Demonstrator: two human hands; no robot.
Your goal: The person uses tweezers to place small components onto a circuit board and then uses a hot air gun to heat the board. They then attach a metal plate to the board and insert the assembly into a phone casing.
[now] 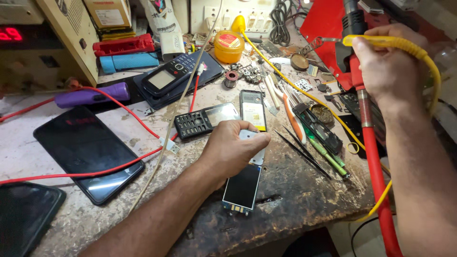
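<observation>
So from my feed: left hand (233, 147) is down on the desk (295, 185), fingers pinched on a small pale part (252, 143) sitting at the top end of a bare phone screen (242, 188); the screen lies flat near the front edge of the desk, dark glass up, connector end toward me. Right hand (388, 66) is up at the right, fingers clenched around a hot-air handle (354, 47) with a black top and red body; a yellow coiled cord (404, 44) runs over the knuckles, and a red hose (378, 181) drops from the handle past the desk edge. Just behind the left hand there's a keypad phone front (204, 120) and an opened phone back (253, 109); black tweezers (304, 153) and a green tool (328, 157) lie to its right. Off to the left a big black smartphone (88, 152) lies face up with red wires (119, 166) crossing it; a purple torch (93, 95) is further back; yellow tin (228, 46) near the wall.
</observation>
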